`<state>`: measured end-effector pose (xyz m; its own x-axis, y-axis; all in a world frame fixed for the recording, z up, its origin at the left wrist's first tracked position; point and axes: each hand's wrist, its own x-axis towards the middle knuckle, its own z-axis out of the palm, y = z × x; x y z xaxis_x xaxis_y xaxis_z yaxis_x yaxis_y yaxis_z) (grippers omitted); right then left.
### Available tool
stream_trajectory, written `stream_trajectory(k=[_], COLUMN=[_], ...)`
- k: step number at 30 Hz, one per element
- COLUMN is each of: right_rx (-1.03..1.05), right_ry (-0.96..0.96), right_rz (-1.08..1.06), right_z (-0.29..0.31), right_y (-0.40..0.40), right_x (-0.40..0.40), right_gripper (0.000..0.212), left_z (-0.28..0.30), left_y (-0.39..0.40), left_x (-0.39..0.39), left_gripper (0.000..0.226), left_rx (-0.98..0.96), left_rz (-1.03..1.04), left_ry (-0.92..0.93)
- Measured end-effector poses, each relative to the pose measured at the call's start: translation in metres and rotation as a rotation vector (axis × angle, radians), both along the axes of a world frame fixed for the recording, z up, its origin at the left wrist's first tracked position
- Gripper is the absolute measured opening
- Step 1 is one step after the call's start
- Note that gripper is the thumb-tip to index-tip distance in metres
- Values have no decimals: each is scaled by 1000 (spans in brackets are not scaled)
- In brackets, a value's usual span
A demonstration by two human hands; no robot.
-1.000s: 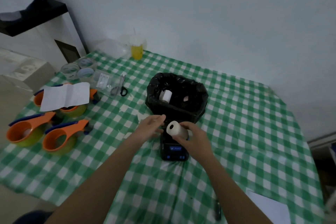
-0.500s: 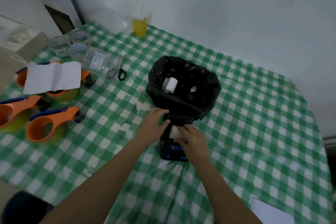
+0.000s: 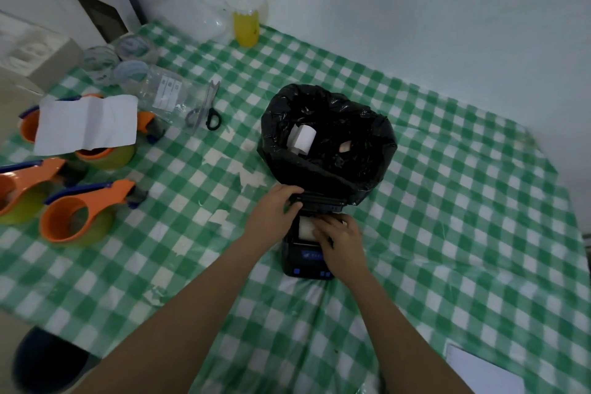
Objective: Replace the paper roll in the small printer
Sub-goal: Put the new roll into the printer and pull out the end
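Observation:
The small black printer (image 3: 302, 262) lies on the green checked tablecloth with its lid (image 3: 319, 201) swung up at the far end. A white paper roll (image 3: 305, 229) sits in the open compartment. My right hand (image 3: 339, 240) rests on top of that roll, fingers pressing it down. My left hand (image 3: 275, 213) holds the left corner of the raised lid. Another white paper roll (image 3: 303, 137) lies inside the black bin bag (image 3: 326, 144) just behind the printer.
Scissors (image 3: 204, 110) and a clear plastic bag (image 3: 166, 94) lie at the back left. Orange tape dispensers (image 3: 80, 211) and a white sheet (image 3: 86, 125) fill the left side. A yellow drink cup (image 3: 245, 24) stands by the wall. White paper (image 3: 479, 371) lies at the front right.
My right hand carried the paper roll down from above the printer into the open compartment. My left hand moved onto the lid's corner. The camera tilted down and closer.

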<state>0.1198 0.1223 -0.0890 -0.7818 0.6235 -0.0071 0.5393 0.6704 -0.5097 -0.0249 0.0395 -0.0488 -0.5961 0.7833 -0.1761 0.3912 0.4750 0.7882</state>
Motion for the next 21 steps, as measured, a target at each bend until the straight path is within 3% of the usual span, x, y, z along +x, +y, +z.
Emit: stream_trajectory(k=[6,12,16,21], right_rx=[-25,-98,-49,28], right_ry=[24,130,225,194], right_rz=[-96,-221,-231,-141], right_z=[-2,4,12,13], right_y=[-2,-7,-10,-17], right_x=[-3,-3,2,15], right_gripper=[31,17,5,4], left_z=[-1,-1,3,9], left_y=[3,5,4,1], left_x=[-1,-2,-2,-3], left_gripper=[27,27,26,22], left_rx=[-39,-62,-54,-81], left_rz=[20,19,23,-36], left_ry=[2,-11,-17,28])
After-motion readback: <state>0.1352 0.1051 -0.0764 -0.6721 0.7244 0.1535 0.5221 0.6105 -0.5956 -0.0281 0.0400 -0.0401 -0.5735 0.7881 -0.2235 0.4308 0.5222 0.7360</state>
